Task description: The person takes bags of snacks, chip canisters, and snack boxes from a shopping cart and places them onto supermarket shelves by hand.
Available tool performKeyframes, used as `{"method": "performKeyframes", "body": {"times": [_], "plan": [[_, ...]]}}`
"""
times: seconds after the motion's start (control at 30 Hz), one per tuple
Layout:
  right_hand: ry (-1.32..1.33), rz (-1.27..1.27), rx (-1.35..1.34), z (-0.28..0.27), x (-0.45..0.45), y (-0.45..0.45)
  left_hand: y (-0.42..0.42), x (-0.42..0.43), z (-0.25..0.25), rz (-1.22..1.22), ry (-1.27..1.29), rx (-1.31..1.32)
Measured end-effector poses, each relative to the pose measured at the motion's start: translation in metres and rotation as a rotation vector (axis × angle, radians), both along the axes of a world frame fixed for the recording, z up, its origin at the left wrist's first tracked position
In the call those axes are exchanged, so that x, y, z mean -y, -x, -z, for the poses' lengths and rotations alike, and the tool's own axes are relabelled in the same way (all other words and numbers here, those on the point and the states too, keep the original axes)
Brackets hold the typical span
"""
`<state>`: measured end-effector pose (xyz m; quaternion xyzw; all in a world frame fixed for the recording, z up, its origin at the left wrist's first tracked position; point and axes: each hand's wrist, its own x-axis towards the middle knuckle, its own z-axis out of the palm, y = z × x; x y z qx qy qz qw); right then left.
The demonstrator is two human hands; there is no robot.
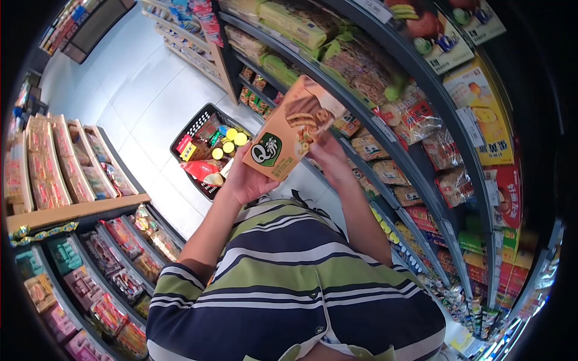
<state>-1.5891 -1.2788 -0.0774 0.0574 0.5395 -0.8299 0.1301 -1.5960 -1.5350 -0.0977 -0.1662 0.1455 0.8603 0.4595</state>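
Note:
An orange-brown snack box [289,129] with a green "Q" logo and pictures of cakes is held in front of my chest, tilted. My left hand [250,179] grips its lower left corner, fingers tucked behind it. At its right side, my right hand [330,157] holds the box near the upper right end, partly hidden by it. Below and beyond the box, a black shopping basket [176,147] stands on the floor with several packages in it, among them a red bag [201,171] and yellow-capped containers [229,147].
On the right, tall dark shelves [424,174] carry packaged bread and boxed snacks, close to my right arm. To the left stands a lower rack [78,212] with wooden edging and packaged goods. A pale tiled floor [129,90] runs between them.

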Motion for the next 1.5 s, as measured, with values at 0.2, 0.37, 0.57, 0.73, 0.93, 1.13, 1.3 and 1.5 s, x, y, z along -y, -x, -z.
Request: {"method": "performKeyframes", "body": {"times": [0.2, 0.37, 0.57, 0.73, 0.93, 1.13, 1.3, 1.5], "plan": [[0.0, 0.09, -0.009, -0.011, 0.014, -0.011, -0.017, -0.047, -0.004, -0.083, -0.207, 0.106], [0.02, 0.079, 0.003, -0.009, 0.007, -0.015, -0.017, -0.044, -0.013, -0.019, -0.148, 0.029], [0.177, 0.235, 0.002, -0.007, -0.009, -0.021, -0.009, -0.035, -0.016, 0.068, 0.02, -0.122], [0.199, 0.354, -0.121, -0.03, -0.064, -0.026, -0.002, -0.026, -0.032, 0.029, 0.461, -0.3], [-0.028, 0.281, -0.234, -0.025, -0.092, -0.045, 0.003, -0.029, -0.055, 0.082, 0.673, -0.375], [-0.184, 0.24, -0.095, -0.023, -0.113, -0.065, 0.002, -0.039, -0.066, 0.229, 0.772, -0.412], [-0.141, 0.191, -0.045, -0.015, -0.119, -0.08, -0.008, -0.056, -0.082, 0.241, 0.921, -0.569], [-0.208, 0.034, -0.032, -0.016, -0.126, -0.074, -0.017, -0.058, -0.075, 0.121, 1.038, -0.65]]}}
